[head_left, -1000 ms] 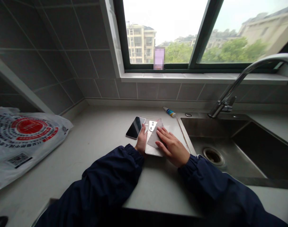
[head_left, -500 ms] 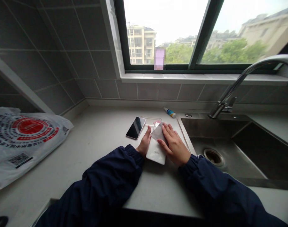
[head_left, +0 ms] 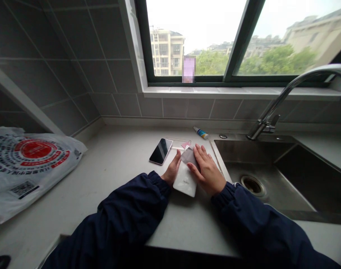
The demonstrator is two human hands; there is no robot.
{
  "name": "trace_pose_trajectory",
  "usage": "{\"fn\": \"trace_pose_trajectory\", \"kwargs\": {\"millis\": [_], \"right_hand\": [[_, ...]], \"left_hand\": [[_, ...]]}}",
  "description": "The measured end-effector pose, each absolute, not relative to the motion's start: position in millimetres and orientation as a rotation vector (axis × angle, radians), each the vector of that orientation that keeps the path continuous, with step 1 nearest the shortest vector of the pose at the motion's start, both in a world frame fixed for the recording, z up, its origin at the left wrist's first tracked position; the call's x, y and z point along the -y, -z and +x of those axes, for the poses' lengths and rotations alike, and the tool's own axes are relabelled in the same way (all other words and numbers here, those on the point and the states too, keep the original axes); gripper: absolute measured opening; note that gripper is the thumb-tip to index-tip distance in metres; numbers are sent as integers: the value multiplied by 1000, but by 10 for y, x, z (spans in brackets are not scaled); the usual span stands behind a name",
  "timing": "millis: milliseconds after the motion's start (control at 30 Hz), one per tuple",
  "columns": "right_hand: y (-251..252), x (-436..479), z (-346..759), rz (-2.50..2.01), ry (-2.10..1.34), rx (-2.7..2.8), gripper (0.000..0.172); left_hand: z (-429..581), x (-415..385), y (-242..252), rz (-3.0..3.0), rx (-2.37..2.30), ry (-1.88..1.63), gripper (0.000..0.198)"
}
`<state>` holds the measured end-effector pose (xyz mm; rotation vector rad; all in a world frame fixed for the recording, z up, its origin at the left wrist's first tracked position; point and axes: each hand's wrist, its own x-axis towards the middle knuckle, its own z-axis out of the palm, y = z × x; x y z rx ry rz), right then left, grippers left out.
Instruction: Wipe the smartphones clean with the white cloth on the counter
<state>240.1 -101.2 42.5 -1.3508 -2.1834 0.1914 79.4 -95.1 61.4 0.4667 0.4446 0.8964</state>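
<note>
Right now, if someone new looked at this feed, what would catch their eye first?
The eye goes first to the centre of the pale countertop: the right hand presses a grey cloth onto a white phone, and the left hand rests at that phone's edge. A black smartphone lies face up just beyond them. Farther out, a printed plastic bag with a red circle lies at the left, and a bright window fills the top.

bright daylight pours through the window (head_left: 204, 37), blowing the sky out white, while the tiled wall (head_left: 47, 74) stays dim; a soft shadow lies under the right hand (head_left: 206, 170), and the wide lens bends the desk (head_left: 117, 157) near the edges.
</note>
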Motion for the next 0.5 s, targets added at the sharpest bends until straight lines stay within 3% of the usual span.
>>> {"fn": "trace_pose_trajectory", "kwargs": {"millis": [500], "right_hand": [[-368, 988, 2406, -1346, -207, 2167, 74]], "left_hand": [[785, 941, -552, 517, -406, -864, 72]]}}
